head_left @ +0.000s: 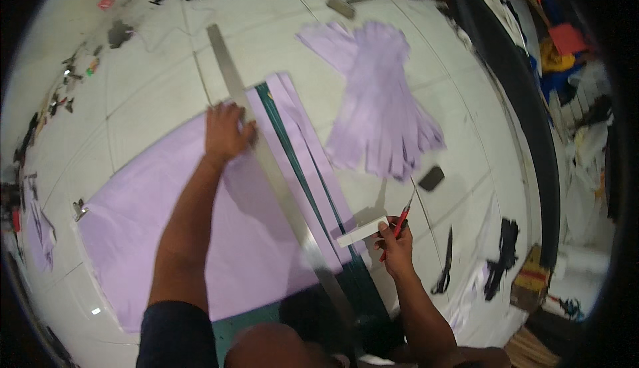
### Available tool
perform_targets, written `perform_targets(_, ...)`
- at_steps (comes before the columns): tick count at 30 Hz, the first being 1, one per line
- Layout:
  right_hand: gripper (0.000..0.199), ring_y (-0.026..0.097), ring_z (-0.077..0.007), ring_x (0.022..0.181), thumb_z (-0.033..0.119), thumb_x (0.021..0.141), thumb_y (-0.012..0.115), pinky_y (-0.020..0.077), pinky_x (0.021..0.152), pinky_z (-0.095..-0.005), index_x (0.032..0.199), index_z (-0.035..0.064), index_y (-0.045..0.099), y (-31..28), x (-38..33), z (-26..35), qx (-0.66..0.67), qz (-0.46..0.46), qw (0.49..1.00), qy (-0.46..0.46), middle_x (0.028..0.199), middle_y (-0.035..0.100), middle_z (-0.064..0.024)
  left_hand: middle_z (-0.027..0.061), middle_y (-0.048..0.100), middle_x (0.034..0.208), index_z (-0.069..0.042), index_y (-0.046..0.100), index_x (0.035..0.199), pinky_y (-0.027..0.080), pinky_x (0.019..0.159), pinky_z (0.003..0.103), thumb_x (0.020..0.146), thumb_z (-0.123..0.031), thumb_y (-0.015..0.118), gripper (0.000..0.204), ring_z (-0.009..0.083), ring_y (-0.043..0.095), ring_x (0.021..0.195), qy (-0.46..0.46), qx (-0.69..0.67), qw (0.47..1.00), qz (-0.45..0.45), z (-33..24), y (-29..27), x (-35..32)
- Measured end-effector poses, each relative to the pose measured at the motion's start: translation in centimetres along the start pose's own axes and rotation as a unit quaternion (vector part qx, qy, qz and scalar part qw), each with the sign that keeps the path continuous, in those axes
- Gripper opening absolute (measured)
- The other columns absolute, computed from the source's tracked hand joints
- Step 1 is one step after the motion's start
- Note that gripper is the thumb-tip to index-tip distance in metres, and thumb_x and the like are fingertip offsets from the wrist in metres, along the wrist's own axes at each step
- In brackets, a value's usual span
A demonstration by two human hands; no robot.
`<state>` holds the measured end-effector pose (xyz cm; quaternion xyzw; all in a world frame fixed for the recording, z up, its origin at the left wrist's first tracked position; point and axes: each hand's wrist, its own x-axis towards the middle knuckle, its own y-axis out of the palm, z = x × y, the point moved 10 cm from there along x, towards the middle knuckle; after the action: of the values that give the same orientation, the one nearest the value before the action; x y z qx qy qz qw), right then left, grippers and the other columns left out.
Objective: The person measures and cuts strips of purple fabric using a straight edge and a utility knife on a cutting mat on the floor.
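A large lilac cloth (133, 235) lies spread before me, with a long metal ruler (274, 170) running slantwise across its right part. My left hand (229, 132) rests flat near the cloth's far edge, fingers apart, its thumb side against the ruler. Right of the ruler, cut lilac strips (293, 115) lie over a green mat (366, 291). My right hand (396, 243) is closed on a small white flat bar (363, 232) and a red-handled tool (403, 215) with a thin tip; its exact kind is unclear. The bar's end reaches over the strip's near end.
A pile of lilac strips (379, 102) lies at the far right, beside a dark block (432, 178). Black scissors (444, 265) and a dark bundle (502, 255) lie at the right. A metal clip (80, 209) grips the cloth's left corner. A brush-like tool (341, 6) lies far off.
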<state>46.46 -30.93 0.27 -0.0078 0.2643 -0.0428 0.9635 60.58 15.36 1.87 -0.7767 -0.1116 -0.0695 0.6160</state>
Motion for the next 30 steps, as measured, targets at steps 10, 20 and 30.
perform_targets(10, 0.042, 0.062, -0.014, 0.078, 0.019, 0.093, 0.071, 0.0533, 0.058, -0.0274, 0.124, -0.0023, 0.052, -5.0, -4.9, -8.4, 0.019, -0.036, 0.997, 0.072, 0.097, 0.062, -0.0068, 0.0251, 0.03, 0.156, 0.004, 0.033, 0.149, 0.026, 0.12, 0.046, 0.051, -0.065, 0.087, 0.131, 0.0396, 0.025, 0.147, 0.006, 0.056, 0.95, 0.308, -1.3, 1.9, 0.4)
perform_targets(20, 0.035, 0.059, -0.0104, 0.078, 0.018, 0.093, 0.071, 0.0544, 0.058, -0.0257, 0.119, 0.0002, 0.056, -3.8, -5.8, -8.6, -0.051, -0.064, 0.997, 0.016, 0.1, 0.061, -0.005, 0.0269, 0.022, 0.158, 0.005, 0.023, 0.152, 0.024, 0.122, 0.043, 0.047, -0.053, 0.093, 0.138, 0.0377, 0.02, 0.149, -0.016, 0.039, 0.953, 0.3, -0.8, 2.4, -0.2)
perform_targets(30, 0.037, 0.058, -0.0102, 0.075, 0.018, 0.093, 0.072, 0.0533, 0.056, -0.0263, 0.119, -0.0012, 0.055, -3.5, -5.5, -8.5, -0.054, -0.053, 0.997, 0.007, 0.098, 0.061, -0.0063, 0.0278, 0.022, 0.157, 0.005, 0.023, 0.152, 0.025, 0.122, 0.042, 0.047, -0.056, 0.092, 0.139, 0.0381, 0.021, 0.149, -0.01, 0.029, 0.96, 0.28, -0.7, 2.3, -0.5)
